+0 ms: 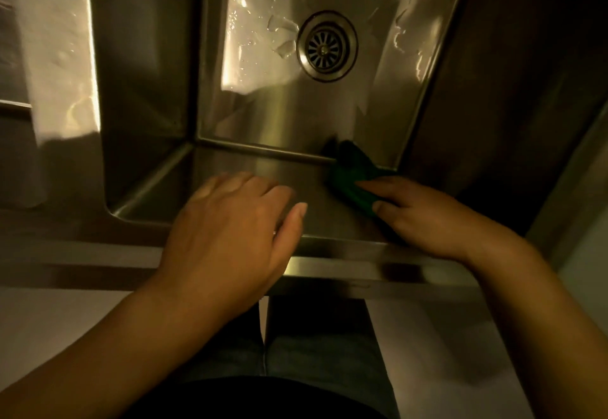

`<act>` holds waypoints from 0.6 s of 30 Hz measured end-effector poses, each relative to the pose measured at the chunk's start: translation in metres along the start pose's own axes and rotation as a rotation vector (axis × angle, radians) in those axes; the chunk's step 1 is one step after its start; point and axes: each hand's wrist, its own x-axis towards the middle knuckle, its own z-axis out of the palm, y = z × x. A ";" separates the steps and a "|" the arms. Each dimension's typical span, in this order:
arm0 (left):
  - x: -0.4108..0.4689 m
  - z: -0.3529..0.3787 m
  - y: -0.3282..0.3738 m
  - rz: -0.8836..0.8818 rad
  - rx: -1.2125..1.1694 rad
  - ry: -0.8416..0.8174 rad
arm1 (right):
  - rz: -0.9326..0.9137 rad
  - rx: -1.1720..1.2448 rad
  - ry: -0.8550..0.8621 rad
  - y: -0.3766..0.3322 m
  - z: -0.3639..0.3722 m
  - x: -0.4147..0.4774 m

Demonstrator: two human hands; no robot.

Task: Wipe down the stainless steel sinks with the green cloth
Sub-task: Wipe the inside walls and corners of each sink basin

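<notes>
A deep stainless steel sink (148,73) fills the head view, with a round drain (326,46) in its wet floor. My right hand (424,218) presses the green cloth (353,175) against the near wall of the basin, close to the bottom right corner. The cloth is bunched under my fingers and partly hidden by them. My left hand (233,231) reaches over the front rim with its fingers spread and curled, holding nothing, near the same wall.
The sink's front rim (362,270) runs across below my hands. A second steel surface (49,57) with a bright reflection lies to the left. Water droplets and streaks glisten around the drain. My legs show below the counter edge.
</notes>
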 end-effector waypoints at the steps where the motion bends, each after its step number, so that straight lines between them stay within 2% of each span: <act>1: 0.004 0.002 0.007 -0.009 0.005 -0.031 | -0.027 -0.002 0.001 -0.007 0.000 -0.004; 6: 0.018 0.020 0.033 0.049 0.208 -0.171 | -0.106 -0.128 0.021 -0.029 0.003 -0.007; 13: 0.018 0.035 0.035 0.040 0.248 -0.129 | -0.140 -0.042 -0.034 -0.025 0.009 0.026; 18: 0.021 0.035 0.036 0.036 0.247 -0.156 | -0.039 0.023 -0.119 -0.007 0.010 0.065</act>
